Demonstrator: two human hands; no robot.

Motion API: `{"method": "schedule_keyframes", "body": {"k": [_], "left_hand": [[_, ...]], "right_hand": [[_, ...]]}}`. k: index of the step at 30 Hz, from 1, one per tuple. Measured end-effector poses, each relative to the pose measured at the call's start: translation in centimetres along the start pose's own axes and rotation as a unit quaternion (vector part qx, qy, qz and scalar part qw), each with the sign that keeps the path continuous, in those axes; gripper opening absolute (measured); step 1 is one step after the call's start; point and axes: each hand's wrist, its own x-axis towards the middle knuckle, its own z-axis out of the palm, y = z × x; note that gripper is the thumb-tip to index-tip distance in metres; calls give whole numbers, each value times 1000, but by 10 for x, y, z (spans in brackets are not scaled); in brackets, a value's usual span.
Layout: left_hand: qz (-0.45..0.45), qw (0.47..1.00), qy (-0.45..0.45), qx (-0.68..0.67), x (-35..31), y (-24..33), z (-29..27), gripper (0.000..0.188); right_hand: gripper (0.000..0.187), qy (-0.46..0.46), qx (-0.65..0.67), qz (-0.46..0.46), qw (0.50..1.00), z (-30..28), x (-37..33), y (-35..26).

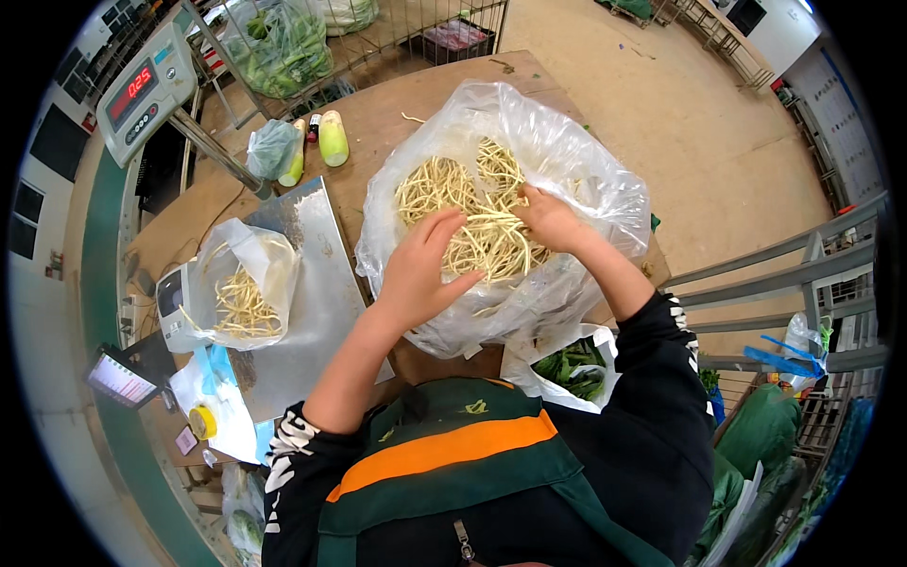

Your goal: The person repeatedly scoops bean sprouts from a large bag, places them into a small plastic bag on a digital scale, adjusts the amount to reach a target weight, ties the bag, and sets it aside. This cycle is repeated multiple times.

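Observation:
A big clear plastic bag [595,165] lies spread wide on the wooden table, its mouth facing up. Inside is a heap of long, thin, pale roots [496,241]. My left hand [425,269] hovers over the near left of the heap, thumb and fingers apart, with nothing in it. At the heap's right side my right hand [553,219] has its fingers closed on some of the roots; its fingertips are partly hidden among them. Left of the big bag, a smaller plastic bag [269,250] with more of these roots rests on the metal scale plate [326,283].
A scale display [142,94] on a post stands at the far left. Near it are a pale green vegetable [333,140] and a small tied bag [272,148]. A wire cart [378,57] holds bagged greens. Close to my body is a white bag of green leaves [576,369]. Metal rails [784,283] run at right.

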Motion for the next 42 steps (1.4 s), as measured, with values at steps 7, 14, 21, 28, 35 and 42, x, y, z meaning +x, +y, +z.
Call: {"method": "schedule_keyframes", "body": {"k": [7, 14, 21, 28, 35, 42], "left_hand": [[98, 995, -1, 26, 67, -17, 42, 121], [-31, 909, -26, -414, 93, 26, 50, 143], [-181, 838, 30, -513, 70, -12, 70, 74], [-138, 692, 222, -673, 58, -56, 18, 18], [-171, 590, 282, -737, 53, -67, -54, 12], [-264, 725, 149, -619, -18, -37, 8, 9]], "right_hand": [[16, 137, 132, -115, 975, -92, 3, -33], [38, 284, 586, -43, 758, -92, 16, -57], [68, 109, 406, -81, 904, -100, 52, -57], [60, -11, 484, -53, 873, -45, 25, -49], [45, 119, 327, 81, 934, 6, -4, -22], [44, 331, 822, 160, 435, -6, 22, -36]]}}
